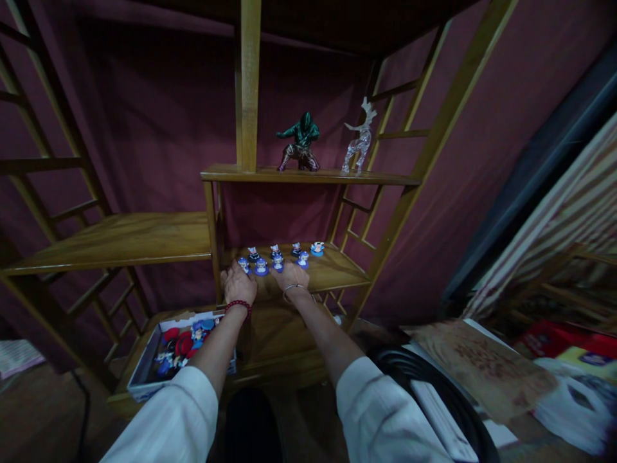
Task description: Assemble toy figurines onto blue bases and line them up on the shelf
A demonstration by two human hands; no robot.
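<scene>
Two rows of small figurines stand on the low wooden shelf (337, 270). My left hand (238, 283), with a red bead bracelet, is at the left end of the front row, its fingers closed about a purple-and-white figurine (244, 264). To its right, my right hand (292, 276), wearing a thin bangle, has its fingertips closed at the base of another purple-and-white figurine (277, 262). A similar figurine (261, 267) stands between the hands, and one more (303, 259) just beyond the right hand. Behind them are dark figurines with pinkish tops (275, 251) and a blue-based figurine (317, 248).
A box (144, 370) of jumbled red and blue figurines sits low at left. On the shelf above stand a dark green hooded statue (303, 138) and a clear deer-like ornament (359, 141). Coiled black tubing (409, 360), cardboard (482, 360) and a plastic bag (573, 411) lie at right.
</scene>
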